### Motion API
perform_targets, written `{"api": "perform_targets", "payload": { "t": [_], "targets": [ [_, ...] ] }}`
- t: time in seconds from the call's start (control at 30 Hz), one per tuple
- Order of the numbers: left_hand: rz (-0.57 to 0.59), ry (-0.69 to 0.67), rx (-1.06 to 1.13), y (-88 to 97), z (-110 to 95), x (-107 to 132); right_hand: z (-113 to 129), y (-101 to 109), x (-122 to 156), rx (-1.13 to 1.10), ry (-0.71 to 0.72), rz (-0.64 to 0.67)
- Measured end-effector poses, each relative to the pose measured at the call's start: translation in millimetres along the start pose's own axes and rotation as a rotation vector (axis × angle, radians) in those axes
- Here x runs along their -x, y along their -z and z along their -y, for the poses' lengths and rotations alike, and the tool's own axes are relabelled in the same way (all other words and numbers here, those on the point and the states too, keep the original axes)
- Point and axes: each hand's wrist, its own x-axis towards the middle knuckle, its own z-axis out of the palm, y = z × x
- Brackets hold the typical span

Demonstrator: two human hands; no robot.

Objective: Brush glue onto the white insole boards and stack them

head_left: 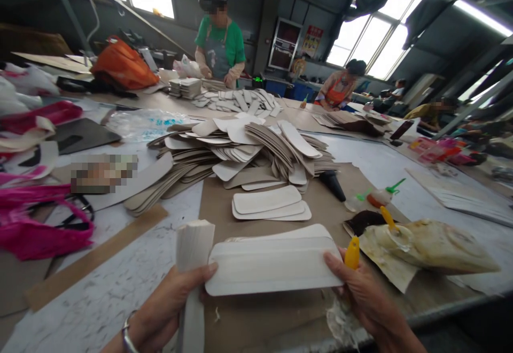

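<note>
A white rounded cardboard piece (272, 267) is held level in front of me, its two ends between both hands. My left hand (164, 297) pinches the left end with the thumb on top. Beside that hand stands a bundle of pale strips (195, 248), running down past the fingers; I cannot tell whether they grip it. My right hand (371, 294) pinches the right end and also keeps a yellow-handled tool (352, 254), whose lower end is smeared white. Behind the held piece, more white pieces (316, 232) show. Two or more pieces (266, 201) lie just beyond on brown board.
A big heap of cardboard pieces (240, 150) fills the middle of the table. To the right are a glue-stained bag (449, 246) with a yellow handle in it, and green-tipped bottles (379, 198). A pink bag (36, 219) lies left. Co-workers (224, 43) stand behind.
</note>
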Motion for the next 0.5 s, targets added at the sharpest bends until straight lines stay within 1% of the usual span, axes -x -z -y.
{"api": "perform_targets", "payload": {
  "t": [0.1, 0.17, 0.23, 0.3, 0.37, 0.5],
  "targets": [
    [0.062, 0.078, 0.108, 0.3, -1, 5, -5, -6, 5, -0.167, -0.037, -0.017],
    [0.077, 0.069, 0.136, 2.4, -1, 6, -6, -8, 7, -0.192, -0.058, -0.029],
    [0.061, 0.027, 0.119, 5.2, 0, 6, -8, -8, 7, -0.164, -0.061, -0.031],
    [0.051, -0.029, 0.085, 7.5, 0, 5, -9, -5, 5, -0.090, -0.059, -0.026],
    [0.069, -0.071, 0.059, 9.1, -1, 5, -12, -3, 3, -0.005, -0.039, -0.023],
    [0.087, -0.080, 0.058, 10.1, -3, 6, -14, -2, 2, 0.113, 0.028, -0.049]
  ]
}}
